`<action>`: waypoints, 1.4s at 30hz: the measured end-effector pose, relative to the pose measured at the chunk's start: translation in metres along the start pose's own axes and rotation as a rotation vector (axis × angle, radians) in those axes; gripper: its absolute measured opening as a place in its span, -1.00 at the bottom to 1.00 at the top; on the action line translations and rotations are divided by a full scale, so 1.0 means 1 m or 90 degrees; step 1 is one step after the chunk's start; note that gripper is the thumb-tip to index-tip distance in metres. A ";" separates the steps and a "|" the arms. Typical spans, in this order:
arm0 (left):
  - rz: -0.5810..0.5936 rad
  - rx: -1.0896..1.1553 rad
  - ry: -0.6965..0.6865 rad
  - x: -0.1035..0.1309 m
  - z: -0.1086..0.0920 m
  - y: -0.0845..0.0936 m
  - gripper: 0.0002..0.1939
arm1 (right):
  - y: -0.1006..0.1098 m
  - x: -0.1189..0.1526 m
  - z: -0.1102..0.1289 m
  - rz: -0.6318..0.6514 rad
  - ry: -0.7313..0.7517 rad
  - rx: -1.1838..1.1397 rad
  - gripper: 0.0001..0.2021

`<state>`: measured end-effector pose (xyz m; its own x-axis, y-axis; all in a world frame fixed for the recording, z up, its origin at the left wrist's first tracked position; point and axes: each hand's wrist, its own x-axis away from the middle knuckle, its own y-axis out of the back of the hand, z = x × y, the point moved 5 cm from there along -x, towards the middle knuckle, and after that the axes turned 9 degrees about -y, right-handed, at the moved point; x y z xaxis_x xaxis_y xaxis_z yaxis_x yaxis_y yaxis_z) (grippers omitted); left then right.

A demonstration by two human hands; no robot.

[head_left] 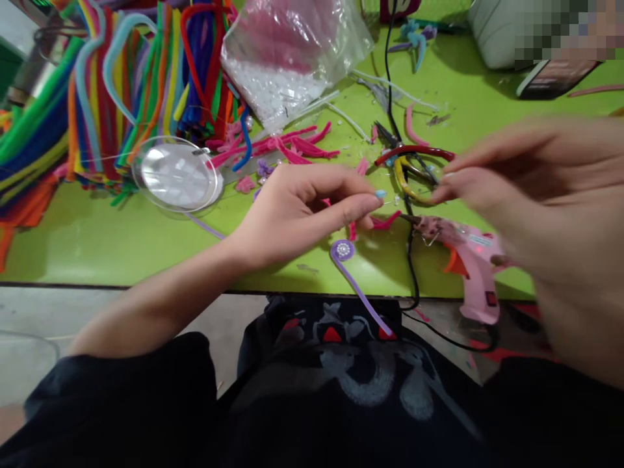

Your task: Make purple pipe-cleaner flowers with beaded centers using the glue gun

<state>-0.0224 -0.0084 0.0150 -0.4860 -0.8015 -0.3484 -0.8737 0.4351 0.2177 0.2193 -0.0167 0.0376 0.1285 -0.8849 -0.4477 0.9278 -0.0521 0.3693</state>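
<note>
My left hand (312, 211) is closed in a pinch over the table, with a small light-blue piece (380, 194) at its fingertips. To the right, my right hand (531, 195) is smeared by motion. Its thumb and fingers press together, and whatever they may hold is too small to make out. Just beyond its fingertips lie pliers (409, 181) with one red and one yellow handle. A pink glue gun (472, 257) with an orange trigger rests under the right hand. Below my left hand, a purple pipe cleaner (358, 286), coiled around white beads at one end, hangs past the table edge.
Bundles of coloured pipe cleaners (121, 97) fill the back left. A clear spool (175, 174) lies before them. A plastic bag of white beads (280, 91) sits at the back. A black cord (410, 260) crosses the green table (121, 247). A phone (556, 77) lies back right.
</note>
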 end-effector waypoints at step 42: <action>0.049 0.069 0.003 0.003 -0.004 0.003 -0.82 | -0.050 -0.006 0.031 0.124 0.201 0.081 -0.84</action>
<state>-0.0263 -0.0114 0.0179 -0.5524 -0.7654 -0.3303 -0.8309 0.5373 0.1445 0.1616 -0.0231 0.0468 0.4178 -0.6993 -0.5800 0.8272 0.0289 0.5611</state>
